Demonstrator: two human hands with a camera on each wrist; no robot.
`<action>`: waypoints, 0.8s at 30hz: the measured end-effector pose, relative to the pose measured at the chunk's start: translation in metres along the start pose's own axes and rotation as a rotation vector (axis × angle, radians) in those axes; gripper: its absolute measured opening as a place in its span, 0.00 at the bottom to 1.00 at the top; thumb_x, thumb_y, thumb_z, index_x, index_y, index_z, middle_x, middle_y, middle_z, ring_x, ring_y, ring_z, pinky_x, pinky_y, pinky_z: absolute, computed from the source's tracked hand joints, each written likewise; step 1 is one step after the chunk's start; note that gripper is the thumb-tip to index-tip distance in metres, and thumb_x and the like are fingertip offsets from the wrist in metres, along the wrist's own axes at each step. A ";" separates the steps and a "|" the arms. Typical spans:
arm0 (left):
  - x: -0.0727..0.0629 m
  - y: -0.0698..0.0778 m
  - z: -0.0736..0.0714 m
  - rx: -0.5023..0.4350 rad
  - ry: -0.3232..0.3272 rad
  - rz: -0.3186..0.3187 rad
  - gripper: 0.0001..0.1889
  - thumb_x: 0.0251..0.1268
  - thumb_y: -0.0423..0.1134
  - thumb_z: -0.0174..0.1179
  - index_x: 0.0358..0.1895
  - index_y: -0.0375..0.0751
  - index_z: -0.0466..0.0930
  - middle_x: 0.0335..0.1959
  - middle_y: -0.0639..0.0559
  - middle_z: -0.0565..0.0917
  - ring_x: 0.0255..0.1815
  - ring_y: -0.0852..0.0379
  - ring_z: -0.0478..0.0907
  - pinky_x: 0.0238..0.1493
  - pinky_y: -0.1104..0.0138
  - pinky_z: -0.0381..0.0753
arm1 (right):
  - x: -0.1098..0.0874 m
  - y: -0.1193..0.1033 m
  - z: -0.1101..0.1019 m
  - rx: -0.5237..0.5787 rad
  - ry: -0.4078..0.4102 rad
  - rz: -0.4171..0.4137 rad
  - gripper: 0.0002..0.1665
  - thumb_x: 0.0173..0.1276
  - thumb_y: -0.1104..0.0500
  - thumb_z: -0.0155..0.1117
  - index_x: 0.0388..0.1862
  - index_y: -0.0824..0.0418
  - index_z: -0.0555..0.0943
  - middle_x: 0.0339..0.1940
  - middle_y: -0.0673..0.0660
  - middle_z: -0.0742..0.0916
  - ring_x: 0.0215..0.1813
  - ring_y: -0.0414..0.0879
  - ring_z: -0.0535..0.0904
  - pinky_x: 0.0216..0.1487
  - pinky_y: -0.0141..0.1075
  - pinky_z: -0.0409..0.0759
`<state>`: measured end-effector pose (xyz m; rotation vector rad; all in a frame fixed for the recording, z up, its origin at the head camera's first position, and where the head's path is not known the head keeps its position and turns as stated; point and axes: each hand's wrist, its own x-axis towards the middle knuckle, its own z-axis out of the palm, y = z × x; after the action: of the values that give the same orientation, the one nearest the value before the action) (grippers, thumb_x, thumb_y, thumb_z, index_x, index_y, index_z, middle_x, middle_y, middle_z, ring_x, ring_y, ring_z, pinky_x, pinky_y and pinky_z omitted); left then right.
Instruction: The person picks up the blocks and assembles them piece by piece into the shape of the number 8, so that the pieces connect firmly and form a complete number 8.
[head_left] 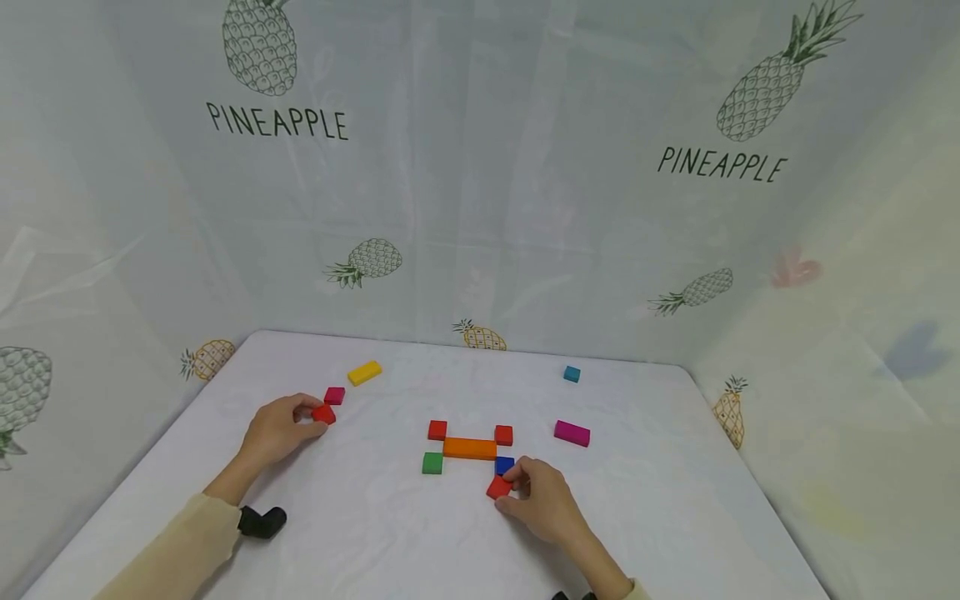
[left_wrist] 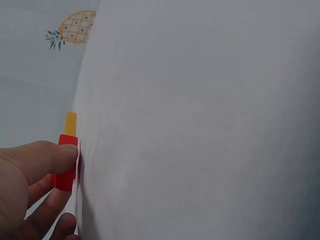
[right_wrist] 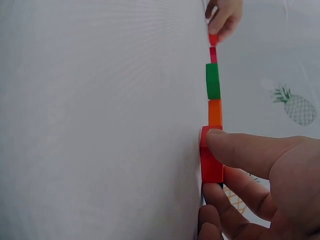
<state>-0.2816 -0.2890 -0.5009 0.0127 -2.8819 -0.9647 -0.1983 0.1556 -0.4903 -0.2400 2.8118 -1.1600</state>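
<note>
On the left of the table my left hand (head_left: pixel 279 429) pinches a red block (head_left: pixel 324 414) between thumb and fingers, right beside a pink block (head_left: pixel 334 396). My right hand (head_left: pixel 546 502) pinches another red block (head_left: pixel 498 487), held turned at an angle just below a blue block (head_left: pixel 505 465). That blue block sits at the lower right corner of a long orange block (head_left: pixel 470 448). Two more red blocks, one at the upper left (head_left: pixel 437 430) and one at the upper right (head_left: pixel 504 435), stand at the orange block's other corners, with a green block (head_left: pixel 432 463) at its lower left.
A yellow block (head_left: pixel 365 372) lies at the back left. Toward the right are a long magenta block (head_left: pixel 572 433) and a small teal block (head_left: pixel 572 374). The white-covered table (head_left: pixel 360 533) ends at a pineapple-printed curtain (head_left: pixel 495 167).
</note>
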 end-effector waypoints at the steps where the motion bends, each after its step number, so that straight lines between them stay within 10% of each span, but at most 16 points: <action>1: -0.001 0.001 0.001 0.000 -0.001 0.001 0.24 0.65 0.43 0.74 0.60 0.36 0.82 0.50 0.37 0.84 0.52 0.38 0.77 0.51 0.47 0.86 | 0.000 0.000 0.000 0.000 0.000 -0.001 0.19 0.61 0.57 0.84 0.45 0.57 0.83 0.35 0.51 0.81 0.41 0.46 0.75 0.38 0.31 0.78; 24: -0.035 0.048 0.022 -0.067 -0.056 0.076 0.20 0.62 0.43 0.77 0.56 0.44 0.86 0.50 0.47 0.85 0.54 0.45 0.79 0.53 0.48 0.86 | 0.000 0.002 0.000 0.004 -0.003 -0.008 0.19 0.61 0.56 0.84 0.45 0.57 0.83 0.35 0.50 0.81 0.41 0.46 0.75 0.37 0.30 0.77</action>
<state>-0.2481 -0.2361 -0.4927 -0.1299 -2.8751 -1.0635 -0.1986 0.1568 -0.4912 -0.2520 2.8081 -1.1661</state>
